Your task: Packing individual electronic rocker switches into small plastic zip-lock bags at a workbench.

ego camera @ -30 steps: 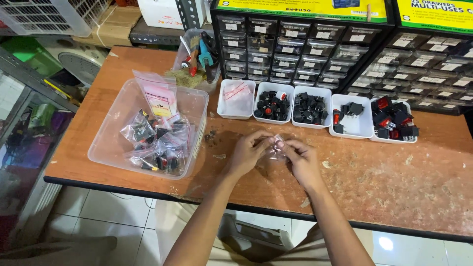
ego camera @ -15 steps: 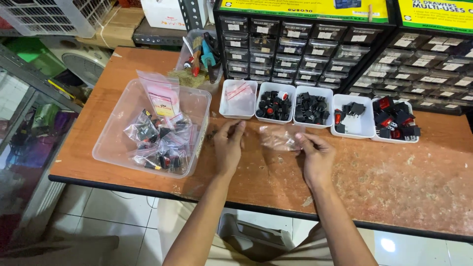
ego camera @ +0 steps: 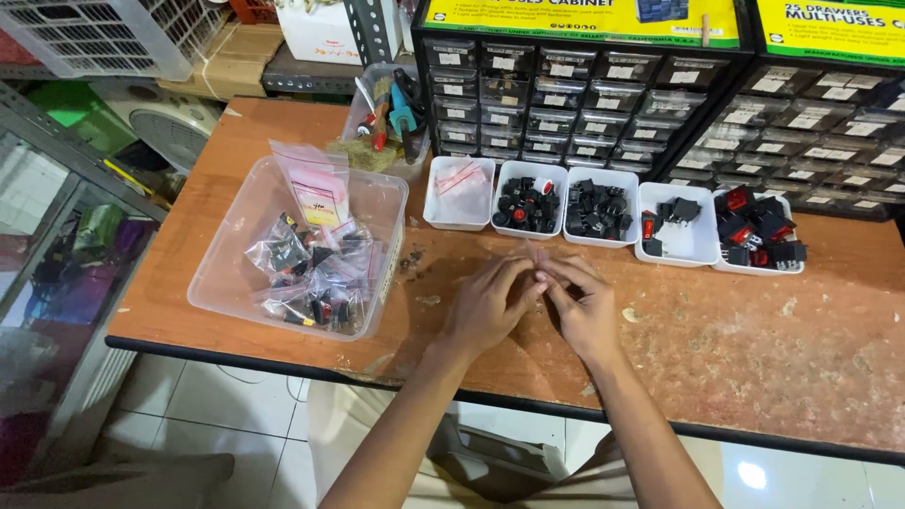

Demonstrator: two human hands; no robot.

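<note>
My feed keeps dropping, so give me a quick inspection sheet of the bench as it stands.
Surface: worn wooden table, crumbs scattered.
Job's things: small clear bag pinched between both hands.
Clutter: clear tub of bagged parts; five white trays, four with black and red switches; tool cup.
Grippers: left hand and right hand together, fingers closed on the bag.
Cables: nothing seen.
Surroundings: drawer cabinets behind; fan at left.

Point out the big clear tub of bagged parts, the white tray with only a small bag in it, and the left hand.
Clear tub [ego camera: 231, 247]: head view, bare left wall.
White tray [ego camera: 459, 223]: head view, front rim.
Left hand [ego camera: 490, 306]: head view, back of hand.
</note>
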